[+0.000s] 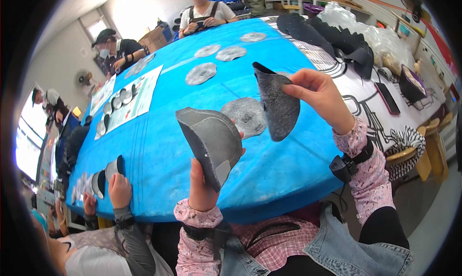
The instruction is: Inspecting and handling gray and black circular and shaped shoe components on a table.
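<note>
My left hand (202, 187) grips a smooth grey half-moon pad (216, 139) from below. The pad is cupped, with a raised seam and a small pale patch near its lower tip. Higher up and to the right, my right hand (317, 95) pinches the edge of a dark grey fuzzy piece (281, 110), which hangs curved and half folded. The two pieces are apart. Between and behind them, a round grey fuzzy disc (243, 115) lies on the blue-covered table (298, 180).
Several more grey discs (201, 73) lie farther back. A printed sheet (144, 98) carries small cupped pieces. At left, a neighbour's hands (120, 192) hold a similar pad. Black material (337, 38), clear plastic (351, 23) and a phone (387, 98) are at right. Other people work around the table.
</note>
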A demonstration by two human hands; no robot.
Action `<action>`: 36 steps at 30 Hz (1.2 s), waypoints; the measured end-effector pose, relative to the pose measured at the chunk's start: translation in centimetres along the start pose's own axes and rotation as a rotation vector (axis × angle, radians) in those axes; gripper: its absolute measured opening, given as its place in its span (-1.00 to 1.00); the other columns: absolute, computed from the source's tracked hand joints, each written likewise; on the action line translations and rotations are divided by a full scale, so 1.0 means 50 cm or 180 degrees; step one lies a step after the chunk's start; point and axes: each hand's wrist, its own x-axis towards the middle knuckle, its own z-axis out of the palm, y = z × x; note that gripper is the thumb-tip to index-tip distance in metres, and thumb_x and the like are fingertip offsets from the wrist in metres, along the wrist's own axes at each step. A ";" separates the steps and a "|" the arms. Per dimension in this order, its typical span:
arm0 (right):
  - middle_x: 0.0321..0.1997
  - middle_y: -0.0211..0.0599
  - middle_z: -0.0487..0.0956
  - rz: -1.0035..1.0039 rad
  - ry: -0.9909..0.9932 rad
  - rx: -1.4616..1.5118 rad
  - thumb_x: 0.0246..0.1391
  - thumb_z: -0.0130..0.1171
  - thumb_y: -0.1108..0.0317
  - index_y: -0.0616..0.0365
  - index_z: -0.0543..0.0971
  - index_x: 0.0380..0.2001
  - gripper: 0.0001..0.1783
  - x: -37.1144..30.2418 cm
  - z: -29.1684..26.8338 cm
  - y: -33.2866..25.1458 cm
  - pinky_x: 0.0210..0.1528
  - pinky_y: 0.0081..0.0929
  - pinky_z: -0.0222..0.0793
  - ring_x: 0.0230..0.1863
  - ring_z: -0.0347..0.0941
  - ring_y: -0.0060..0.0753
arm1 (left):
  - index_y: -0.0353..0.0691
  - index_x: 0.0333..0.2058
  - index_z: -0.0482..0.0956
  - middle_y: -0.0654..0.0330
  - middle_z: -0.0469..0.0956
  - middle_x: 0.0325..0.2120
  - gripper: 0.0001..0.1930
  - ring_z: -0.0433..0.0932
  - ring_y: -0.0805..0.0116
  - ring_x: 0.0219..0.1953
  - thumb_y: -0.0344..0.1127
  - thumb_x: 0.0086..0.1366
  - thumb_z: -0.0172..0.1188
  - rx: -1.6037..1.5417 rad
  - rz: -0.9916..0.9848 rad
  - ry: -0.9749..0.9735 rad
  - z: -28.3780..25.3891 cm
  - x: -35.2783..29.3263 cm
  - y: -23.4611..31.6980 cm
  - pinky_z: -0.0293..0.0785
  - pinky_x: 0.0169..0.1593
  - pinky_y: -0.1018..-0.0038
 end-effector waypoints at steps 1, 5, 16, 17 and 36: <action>-0.42 -0.44 0.55 0.0124 -0.0162 0.0291 -0.04 0.19 0.43 0.24 0.53 -0.41 -0.88 -0.005 0.002 0.001 -0.29 -0.73 0.32 -0.36 0.41 -0.71 | -0.26 0.19 -0.08 0.01 0.07 0.16 -0.18 0.19 0.16 0.14 0.24 0.16 -0.12 0.0244 0.0002 0.0027 0.003 -0.003 -0.002 0.20 0.13 0.31; -0.38 -0.44 0.54 0.0030 -0.0051 0.0351 -0.04 0.18 0.43 0.25 0.51 -0.38 -0.86 -0.026 0.007 0.011 -0.25 -0.72 0.32 -0.35 0.41 -0.71 | -0.24 0.20 -0.17 -0.03 0.10 0.13 -0.09 0.28 0.25 0.05 0.14 0.06 0.11 0.1229 0.0341 0.0016 0.012 0.001 -0.001 0.27 0.04 0.38; -0.39 -0.47 0.52 0.0155 0.0129 0.0636 -0.01 0.15 0.42 0.18 0.48 -0.39 -0.89 -0.090 -0.013 0.042 -0.24 -0.74 0.31 -0.32 0.41 -0.72 | -0.41 0.17 -0.10 -0.10 0.19 0.02 0.00 0.34 0.08 -0.03 -0.17 -0.13 0.36 0.3341 0.0932 0.0057 0.097 0.040 -0.035 0.29 0.00 0.36; -0.38 -0.48 0.52 0.0082 0.0104 0.0849 0.01 0.13 0.40 0.16 0.48 -0.39 -0.91 -0.090 -0.018 0.053 -0.23 -0.75 0.31 -0.32 0.40 -0.74 | -0.44 0.15 -0.08 -0.14 0.23 -0.02 0.01 0.38 0.00 -0.09 -0.15 -0.16 0.38 0.3747 0.1245 0.0054 0.109 0.045 -0.041 0.35 -0.07 0.35; -0.38 -0.48 0.50 0.0479 0.0255 0.1967 0.05 0.07 0.42 0.13 0.44 -0.37 -0.93 -0.146 -0.014 0.022 -0.30 -0.75 0.37 -0.34 0.42 -0.71 | -0.34 0.19 -0.19 -0.15 0.12 0.07 0.03 0.40 -0.09 -0.09 -0.07 -0.11 0.30 0.3940 0.1260 -0.0247 0.218 0.034 -0.049 0.47 -0.21 0.31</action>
